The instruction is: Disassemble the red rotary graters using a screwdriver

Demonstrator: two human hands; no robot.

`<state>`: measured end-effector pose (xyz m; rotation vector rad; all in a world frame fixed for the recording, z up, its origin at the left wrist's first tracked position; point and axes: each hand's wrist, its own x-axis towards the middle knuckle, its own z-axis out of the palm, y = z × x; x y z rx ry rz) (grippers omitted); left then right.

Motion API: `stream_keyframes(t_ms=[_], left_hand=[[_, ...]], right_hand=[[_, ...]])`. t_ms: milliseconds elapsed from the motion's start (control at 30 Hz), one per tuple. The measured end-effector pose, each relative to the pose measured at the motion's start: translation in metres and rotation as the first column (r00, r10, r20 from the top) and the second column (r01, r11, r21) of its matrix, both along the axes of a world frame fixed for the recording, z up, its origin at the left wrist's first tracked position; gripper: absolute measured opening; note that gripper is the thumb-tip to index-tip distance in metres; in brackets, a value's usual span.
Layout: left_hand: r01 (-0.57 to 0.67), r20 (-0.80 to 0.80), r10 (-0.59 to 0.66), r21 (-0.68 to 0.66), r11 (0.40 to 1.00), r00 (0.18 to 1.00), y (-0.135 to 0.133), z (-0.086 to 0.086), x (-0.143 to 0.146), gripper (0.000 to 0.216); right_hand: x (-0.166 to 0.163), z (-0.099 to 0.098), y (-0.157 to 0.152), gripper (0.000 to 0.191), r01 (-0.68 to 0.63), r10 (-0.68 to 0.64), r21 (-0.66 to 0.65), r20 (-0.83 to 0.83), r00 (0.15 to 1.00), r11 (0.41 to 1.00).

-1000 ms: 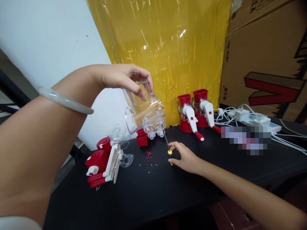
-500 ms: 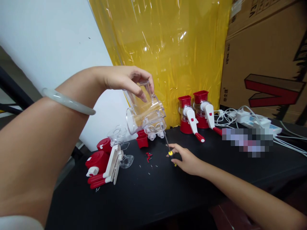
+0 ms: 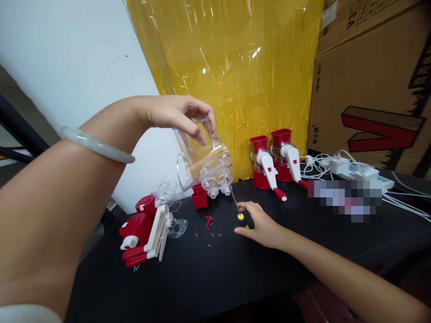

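Observation:
My left hand [image 3: 188,115] grips the upper rim of a clear plastic grater housing [image 3: 205,154] and holds it tilted above the table. Below it, my right hand [image 3: 257,226] has its fingers around a screwdriver [image 3: 240,217] with a black and yellow handle. The metal shaft points up, and its tip meets the underside of the housing; the exact contact is too small to make out. Small red parts [image 3: 208,222] and several loose screws [image 3: 209,245] lie on the black table beneath.
At left are red bases [image 3: 136,228], white cranks with red grips [image 3: 156,233] and clear parts [image 3: 164,190]. Red hoppers [image 3: 200,197] stand behind. Two assembled rotary graters [image 3: 264,163] stand at back right, near a power strip [image 3: 373,177] with cables and a cardboard box [image 3: 363,80].
The fingers of my right hand have shifted on the screwdriver handle, the thumb now lower and more spread. My left hand and the housing stay nearly in place.

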<state>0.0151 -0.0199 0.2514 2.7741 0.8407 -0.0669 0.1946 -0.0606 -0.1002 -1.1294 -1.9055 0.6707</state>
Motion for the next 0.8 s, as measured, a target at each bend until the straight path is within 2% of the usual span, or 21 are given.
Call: stream_keyframes(t_ms=[100,200,267,333,433,533,600,667,800], left_hand=[[0.016,-0.007,-0.016,0.008,1.0,1.0,0.0,0.0,0.0,0.028],[0.03,-0.013,-0.029,0.03,0.999,0.999,0.001,0.001,-0.001,0.027],[0.021,-0.012,-0.02,0.041,0.999,1.0,0.001,0.0,-0.001,0.028],[-0.002,-0.009,0.002,0.055,0.998,1.0,0.001,0.0,-0.001,0.03],[-0.043,0.0,0.043,0.077,0.996,0.999,0.001,0.0,0.0,0.032],[-0.069,0.017,0.067,0.084,0.994,0.998,-0.001,-0.001,0.002,0.033],[-0.073,0.035,0.07,0.081,0.994,0.997,-0.002,-0.001,0.003,0.033],[-0.066,0.042,0.063,0.074,0.995,0.997,-0.002,-0.001,0.005,0.032],[-0.035,0.012,0.034,0.08,0.996,0.999,-0.001,-0.001,0.006,0.03]], right_hand=[[0.002,0.0,0.001,0.059,-0.103,0.103,-0.024,-0.019,0.995,0.994],[0.001,-0.002,0.003,0.055,-0.017,0.018,-0.074,0.014,1.0,0.997],[0.0,-0.002,0.003,0.06,0.05,-0.049,-0.049,0.02,0.999,0.998],[0.0,-0.002,0.002,0.065,0.015,-0.015,-0.009,-0.01,1.0,1.0],[0.001,-0.002,0.001,0.058,-0.079,0.078,-0.027,-0.042,0.996,0.996],[0.001,-0.003,0.002,0.058,0.005,-0.005,-0.089,0.001,1.0,0.996],[0.001,-0.003,0.003,0.07,0.034,-0.033,-0.058,0.023,0.999,0.998],[0.002,0.001,0.003,0.076,-0.005,0.005,-0.002,0.001,1.0,1.0],[0.002,0.027,0.009,0.073,-0.057,0.084,0.118,-0.238,0.968,0.991]])
